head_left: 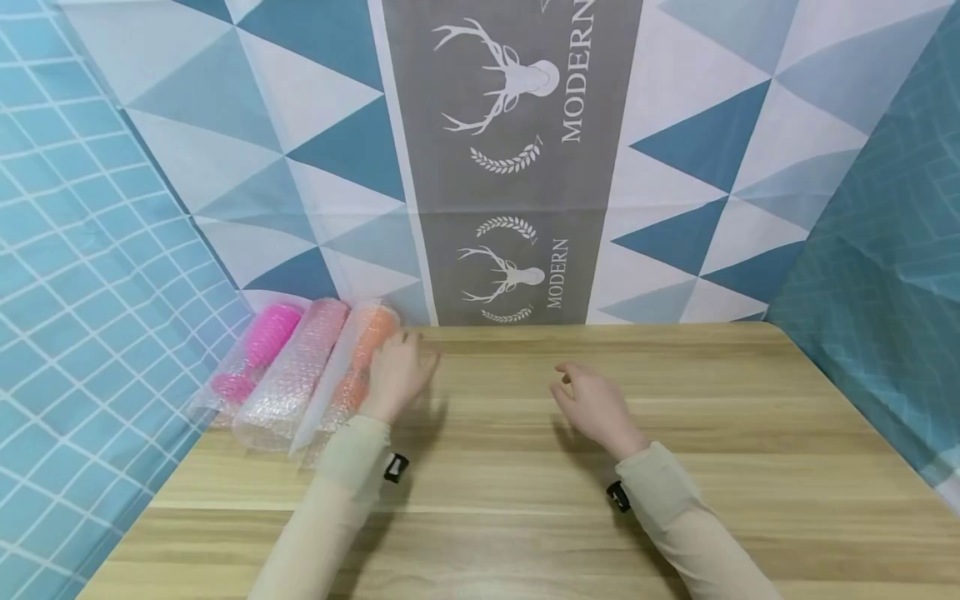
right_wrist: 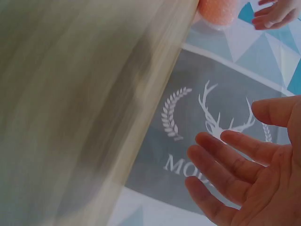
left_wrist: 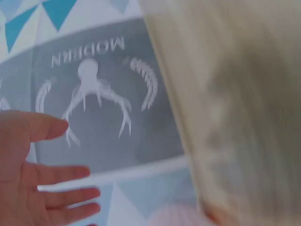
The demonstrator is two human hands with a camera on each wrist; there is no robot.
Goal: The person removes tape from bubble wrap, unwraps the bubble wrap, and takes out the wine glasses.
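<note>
Three bubble-wrapped bundles lie side by side at the table's left: one with a magenta item (head_left: 272, 335), one with a pale pink item (head_left: 303, 367), one with an orange item (head_left: 375, 332). The wrap blurs what each item is. My left hand (head_left: 400, 375) hovers beside the orange bundle, overlapping its edge in the head view. Its fingers (left_wrist: 66, 195) are spread and fairly straight in the left wrist view, holding nothing. Over the middle of the table, my right hand (head_left: 597, 408) has loosely bent fingers (right_wrist: 225, 160) and an empty palm.
The wooden table (head_left: 510, 533) extends under both arms. A patterned cloth (head_left: 517, 167) with deer and triangles hangs behind its back edge. Blue grid-patterned cloth (head_left: 75, 250) borders the left side, and teal cloth (head_left: 870, 275) the right. Both wrists carry a small black device.
</note>
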